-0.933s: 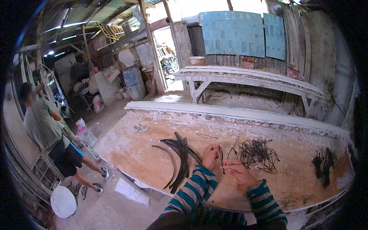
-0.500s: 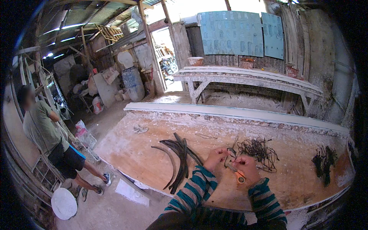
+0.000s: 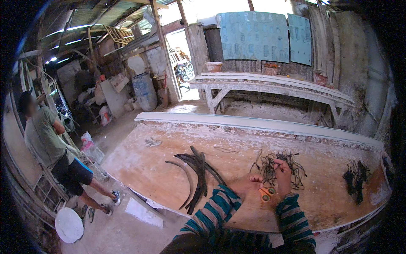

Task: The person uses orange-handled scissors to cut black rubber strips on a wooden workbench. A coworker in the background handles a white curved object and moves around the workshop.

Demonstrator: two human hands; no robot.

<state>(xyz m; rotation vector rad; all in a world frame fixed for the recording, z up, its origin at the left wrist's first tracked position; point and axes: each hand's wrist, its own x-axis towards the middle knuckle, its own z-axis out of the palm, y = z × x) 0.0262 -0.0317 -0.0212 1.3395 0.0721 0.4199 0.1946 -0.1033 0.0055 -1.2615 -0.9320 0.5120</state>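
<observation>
Low over the wooden table, my left hand (image 3: pixel 254 182) is closed in a pinch, and a thin black cord (image 3: pixel 256 160) rises by its fingertips. My right hand (image 3: pixel 283 174) is raised beside it, thumb and fingers pinched together over the near edge of a tangle of black cords (image 3: pixel 297 166). What those fingertips hold is too small to make out. Scissors with orange handles (image 3: pixel 266 194) show between the hands, close under the right palm; whether they hang from that hand or lie on the table I cannot tell. Curved black strips (image 3: pixel 198 178) lie left of my hands.
Bundles of black cords (image 3: pixel 357 178) lie at the table's right end. A white-edged board (image 3: pixel 253 122) runs along the table's (image 3: pixel 144 169) far side. Beyond stands a long whitened bench (image 3: pixel 270 82) with pots. A person (image 3: pixel 53 144) stands at the left, near a white round stool (image 3: pixel 69 224).
My right hand has moved up and away from the left, toward the cord tangle. The left hand has shifted slightly right and down. The scissors' handles have turned.
</observation>
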